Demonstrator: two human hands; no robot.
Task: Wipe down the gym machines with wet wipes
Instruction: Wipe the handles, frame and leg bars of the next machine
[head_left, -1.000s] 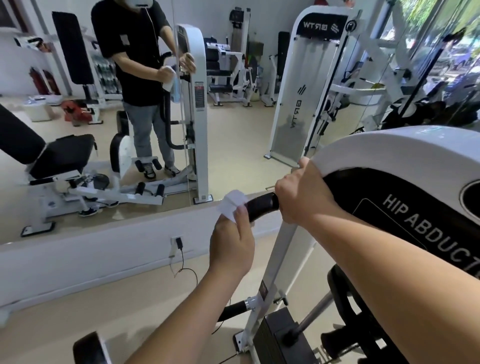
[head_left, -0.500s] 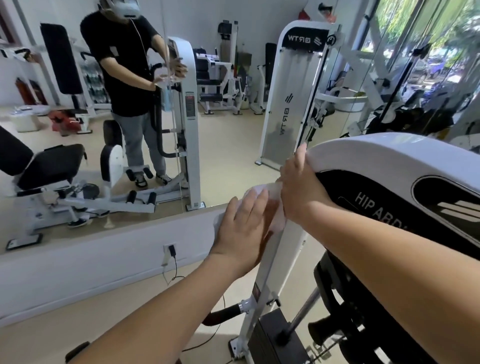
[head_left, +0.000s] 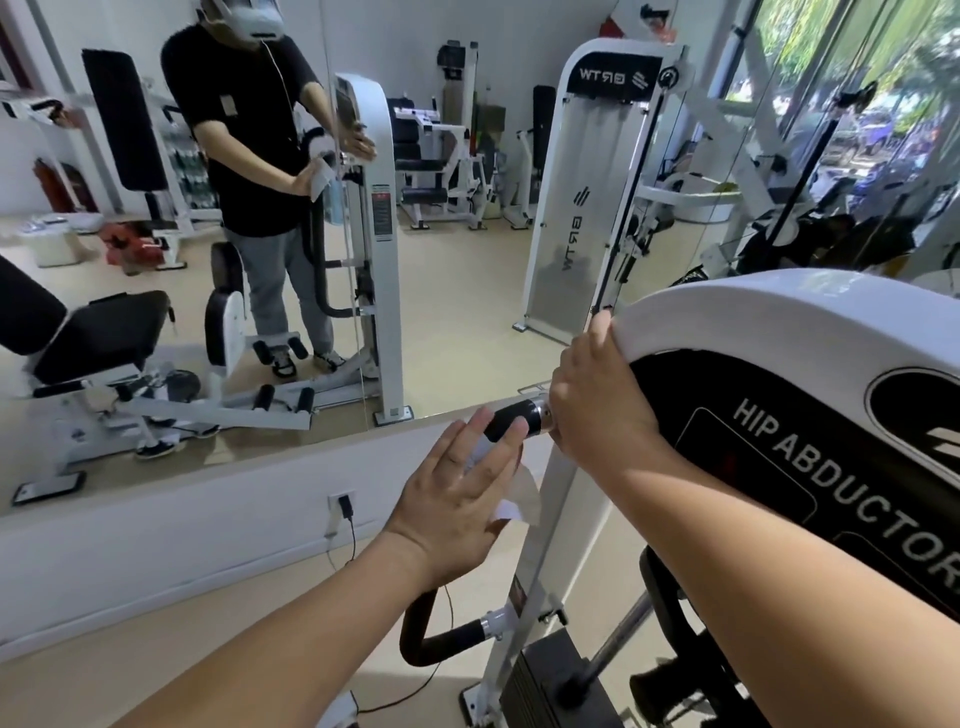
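The hip abductor machine has a white top cover (head_left: 753, 317), a black label panel and a white upright post (head_left: 563, 519). A short black handle (head_left: 511, 415) sticks out to the left from the top of the post. My left hand (head_left: 457, 499) lies flat with straight fingers, pressing a white wet wipe (head_left: 519, 496) against the handle and the post; the fingertips touch the handle. My right hand (head_left: 597, 410) grips the left end of the white cover, fingers curled over its edge.
A wall mirror (head_left: 441, 291) ahead reflects me, the machine and other gym equipment. Below it a wall socket (head_left: 343, 506) holds a plug with a cable trailing to the floor. A lower black handle (head_left: 441, 639) and the weight stack (head_left: 550, 680) sit beneath my hands.
My left hand went from pinching the wipe at the handle's tip to lying flat, then slid down the post below the handle. My right hand kept its grip on the cover.
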